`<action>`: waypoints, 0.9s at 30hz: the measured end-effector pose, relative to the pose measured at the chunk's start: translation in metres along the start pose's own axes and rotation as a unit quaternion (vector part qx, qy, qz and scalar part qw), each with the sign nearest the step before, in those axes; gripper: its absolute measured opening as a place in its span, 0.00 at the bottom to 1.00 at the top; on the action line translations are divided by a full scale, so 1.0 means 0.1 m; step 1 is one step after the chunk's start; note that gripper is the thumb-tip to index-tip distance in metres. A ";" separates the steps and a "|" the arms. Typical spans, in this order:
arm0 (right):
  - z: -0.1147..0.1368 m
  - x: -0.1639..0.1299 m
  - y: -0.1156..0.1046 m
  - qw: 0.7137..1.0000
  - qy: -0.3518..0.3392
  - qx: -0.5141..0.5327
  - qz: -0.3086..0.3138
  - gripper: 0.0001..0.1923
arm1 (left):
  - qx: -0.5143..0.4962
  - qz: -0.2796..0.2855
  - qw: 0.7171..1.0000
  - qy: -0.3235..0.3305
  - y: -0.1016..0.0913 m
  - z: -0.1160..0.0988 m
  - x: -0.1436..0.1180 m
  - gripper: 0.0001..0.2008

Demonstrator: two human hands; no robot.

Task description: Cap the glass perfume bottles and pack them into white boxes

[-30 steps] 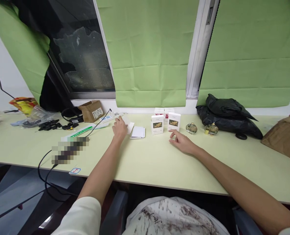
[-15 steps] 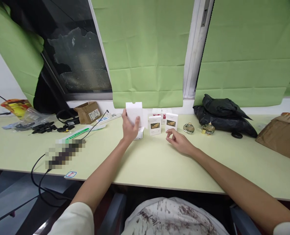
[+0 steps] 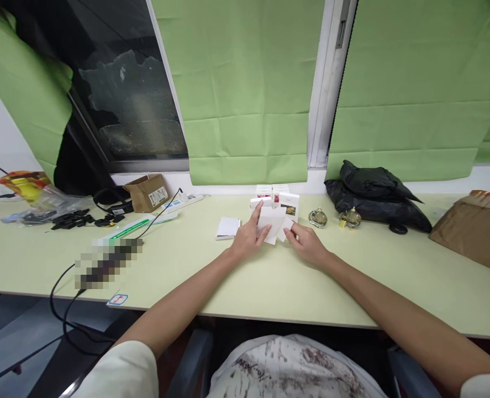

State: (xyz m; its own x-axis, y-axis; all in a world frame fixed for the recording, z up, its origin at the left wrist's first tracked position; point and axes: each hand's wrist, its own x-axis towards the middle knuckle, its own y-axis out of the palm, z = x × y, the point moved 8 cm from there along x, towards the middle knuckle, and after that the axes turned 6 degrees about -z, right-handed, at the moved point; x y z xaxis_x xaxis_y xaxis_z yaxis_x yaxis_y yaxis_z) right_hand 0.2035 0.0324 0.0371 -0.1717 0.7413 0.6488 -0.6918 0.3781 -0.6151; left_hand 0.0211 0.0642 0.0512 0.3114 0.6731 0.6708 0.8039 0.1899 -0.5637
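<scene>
Hands met over pale green desk [image 3: 245, 276], left hand [image 3: 247, 239] pinching flat white carton [image 3: 272, 224], right hand [image 3: 306, 244] gripping its edge, printed boxes [image 3: 291, 202] just behind.

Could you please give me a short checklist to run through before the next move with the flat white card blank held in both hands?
1. Left hand grips the flat white card blank: ok.
2. Right hand meets the blank's right edge: ok; exact pinch cannot tell.
3. Blank raised off the pale green table: cannot tell.
4. Standing white printed boxes upright behind the blank: ok, though close.
5. Two round glass bottles with gold caps apart from the hands: ok.
6. Spare white flat pieces lying left of the left hand: ok.
</scene>
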 end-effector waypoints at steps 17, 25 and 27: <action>0.03 0.02 -0.09 0.998 0.012 0.065 -0.010 0.15 | -0.244 0.013 0.963 -0.112 0.06 0.06 0.02 0.28; 0.05 0.01 -0.02 0.998 -0.022 0.054 0.008 0.19 | -0.320 0.015 0.928 -0.189 0.09 0.23 0.04 0.31; 0.04 0.02 -0.05 0.998 -0.019 0.055 -0.011 0.15 | -0.318 0.023 0.930 -0.184 0.12 0.22 0.02 0.31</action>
State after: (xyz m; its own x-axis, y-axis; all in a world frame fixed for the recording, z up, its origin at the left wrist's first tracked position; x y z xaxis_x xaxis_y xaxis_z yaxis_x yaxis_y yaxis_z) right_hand 0.2035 0.0297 0.0430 -0.1805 0.7104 0.6802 -0.7681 0.3302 -0.5486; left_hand 0.0204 0.0836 0.0356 0.2524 0.8910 0.3774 0.9675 -0.2271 -0.1109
